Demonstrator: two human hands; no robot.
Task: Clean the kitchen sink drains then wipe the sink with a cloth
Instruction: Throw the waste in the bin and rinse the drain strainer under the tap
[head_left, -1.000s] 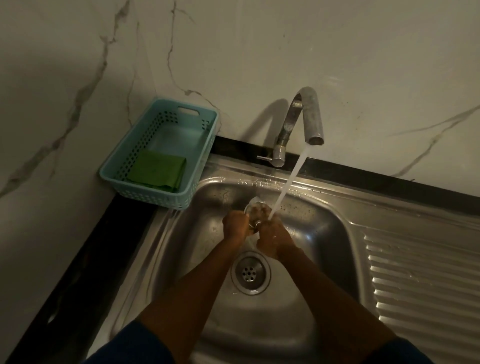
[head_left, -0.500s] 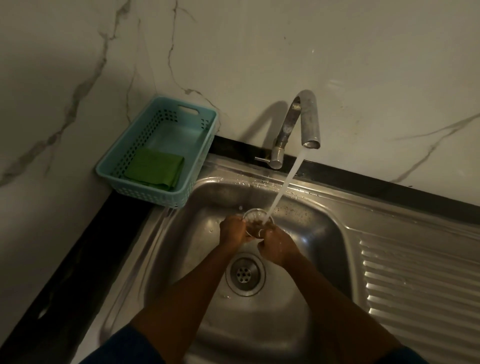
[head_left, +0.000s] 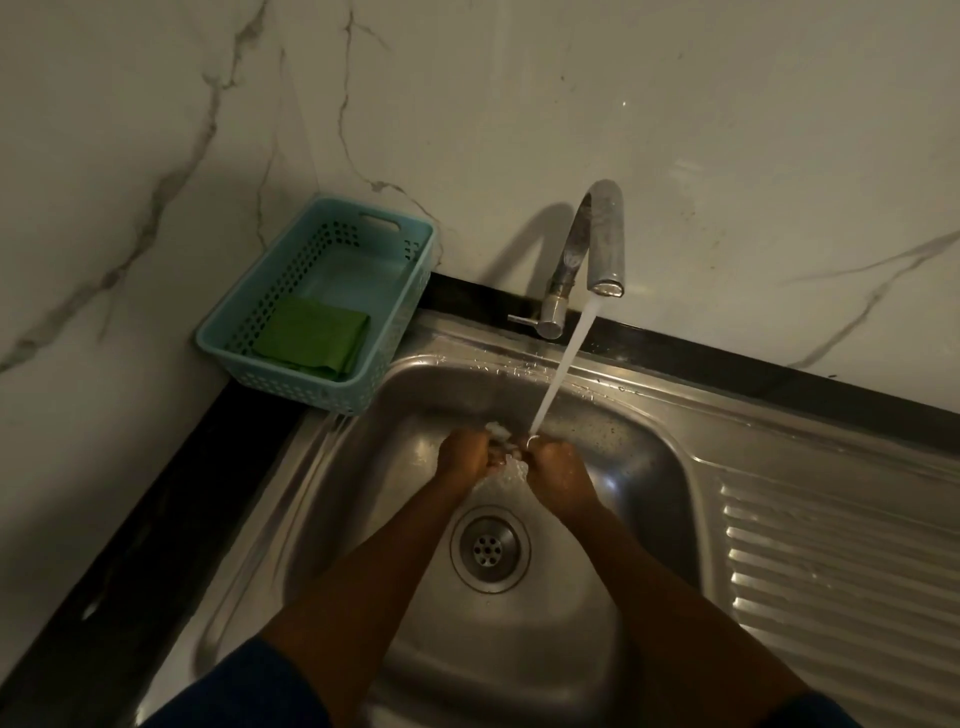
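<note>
Rinsing a strainer under the tap
Left hand (head_left: 464, 457) and right hand (head_left: 558, 470) both closed on the strainer (head_left: 501, 441), at 12 o'clock from the drain (head_left: 490, 549)

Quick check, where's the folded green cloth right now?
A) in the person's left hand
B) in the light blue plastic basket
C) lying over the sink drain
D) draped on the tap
B: the folded green cloth lies inside the light blue perforated plastic basket at the sink's back left corner, away from both hands, which are under the running water.
</note>
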